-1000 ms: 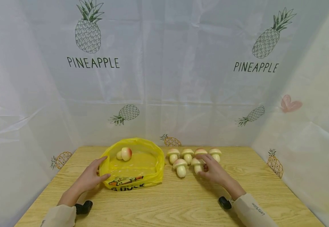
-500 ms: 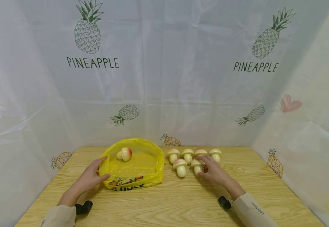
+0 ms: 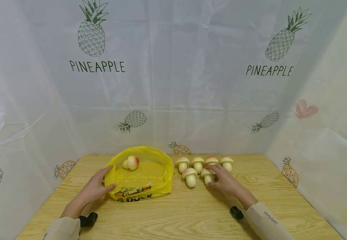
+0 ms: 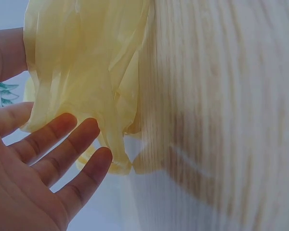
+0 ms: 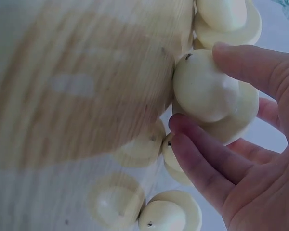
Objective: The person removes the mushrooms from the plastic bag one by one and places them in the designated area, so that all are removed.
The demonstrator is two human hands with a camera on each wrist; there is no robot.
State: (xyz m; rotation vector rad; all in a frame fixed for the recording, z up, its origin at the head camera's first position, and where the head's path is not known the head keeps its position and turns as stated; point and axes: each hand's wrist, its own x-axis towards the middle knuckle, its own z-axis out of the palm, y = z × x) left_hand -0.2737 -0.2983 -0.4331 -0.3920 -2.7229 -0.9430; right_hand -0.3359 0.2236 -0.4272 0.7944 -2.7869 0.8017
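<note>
A yellow plastic bag [image 3: 158, 190] with a printed front stands on the table, its mouth spread wide. One toy mushroom [image 3: 133, 162] with a reddish cap lies inside it. My left hand [image 3: 94, 188] is at the bag's left rim; in the left wrist view its thumb and index finger pass behind the plastic, and the other fingers stay outside, spread and nearly straight. My right hand [image 3: 225, 180] holds a front-row toy mushroom [image 5: 204, 86], thumb against one side of the stem and fingers on the other. Part of its cap is hidden by the hand.
Another toy mushroom [image 3: 189, 176] lies just left of the held one. Behind them, a row of several toy mushrooms [image 3: 197, 163] runs along the wooden table's [image 3: 161, 220] back edge. White pineapple-printed sheeting [image 3: 173, 83] surrounds the table at back and sides.
My right hand and the toy mushroom in it have shifted very slightly to the left. The left hand and the bag look unchanged.
</note>
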